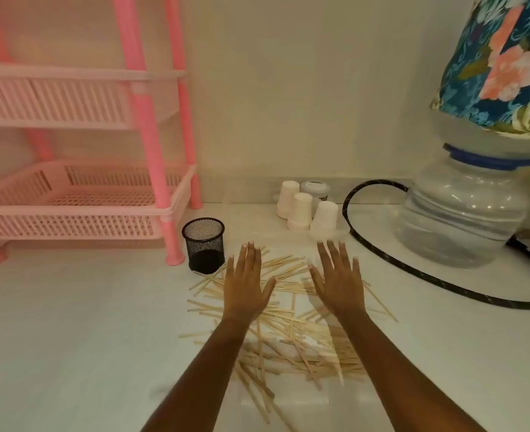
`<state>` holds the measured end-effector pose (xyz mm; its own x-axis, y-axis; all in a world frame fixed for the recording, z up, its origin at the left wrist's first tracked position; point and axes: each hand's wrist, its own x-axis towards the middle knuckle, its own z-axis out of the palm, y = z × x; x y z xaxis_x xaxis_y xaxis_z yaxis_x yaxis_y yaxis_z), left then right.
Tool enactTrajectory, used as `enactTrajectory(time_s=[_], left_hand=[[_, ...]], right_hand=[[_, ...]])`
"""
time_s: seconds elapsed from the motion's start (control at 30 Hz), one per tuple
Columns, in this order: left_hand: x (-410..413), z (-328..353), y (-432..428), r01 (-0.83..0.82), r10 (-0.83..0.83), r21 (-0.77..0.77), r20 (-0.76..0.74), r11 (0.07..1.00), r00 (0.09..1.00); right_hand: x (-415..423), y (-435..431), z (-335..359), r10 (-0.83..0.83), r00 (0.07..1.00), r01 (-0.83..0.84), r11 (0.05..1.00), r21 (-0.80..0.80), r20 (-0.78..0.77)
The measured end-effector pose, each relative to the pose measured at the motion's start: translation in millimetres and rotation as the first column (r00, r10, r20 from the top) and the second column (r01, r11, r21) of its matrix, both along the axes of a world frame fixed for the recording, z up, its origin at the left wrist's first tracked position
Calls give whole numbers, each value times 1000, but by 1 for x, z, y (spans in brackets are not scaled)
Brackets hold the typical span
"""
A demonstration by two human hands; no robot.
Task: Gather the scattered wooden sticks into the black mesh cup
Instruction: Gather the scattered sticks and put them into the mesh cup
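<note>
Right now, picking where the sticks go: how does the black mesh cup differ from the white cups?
The black mesh cup stands mouth up; the white cups are turned upside down. The black mesh cup is dark see-through mesh, the white cups solid. The black mesh cup stands alone, the white cups in a cluster of three. Both rest on the white surface.

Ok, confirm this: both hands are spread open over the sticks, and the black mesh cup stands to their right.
Wrong side: the head view shows the black mesh cup standing left of the wooden sticks. The left hand and right hand are indeed spread open over them.
</note>
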<state>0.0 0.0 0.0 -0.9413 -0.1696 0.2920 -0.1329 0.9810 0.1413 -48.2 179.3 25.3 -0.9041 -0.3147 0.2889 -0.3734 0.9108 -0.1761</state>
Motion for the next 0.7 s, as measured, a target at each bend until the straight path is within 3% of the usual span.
enactTrajectory(time_s=[0.17,0.33,0.7], left_hand=[[4,-19,-1,37,-52,88,176,995,983],[3,-27,-2,46,-78,117,286,992,955],[0,-38,-3,44,-80,147,253,988,964]], right_hand=[[8,0,-33,7,974,-17,999,40,228],[13,-2,-44,9,961,-31,997,75,276],[13,-3,-51,-5,954,-6,999,38,300]])
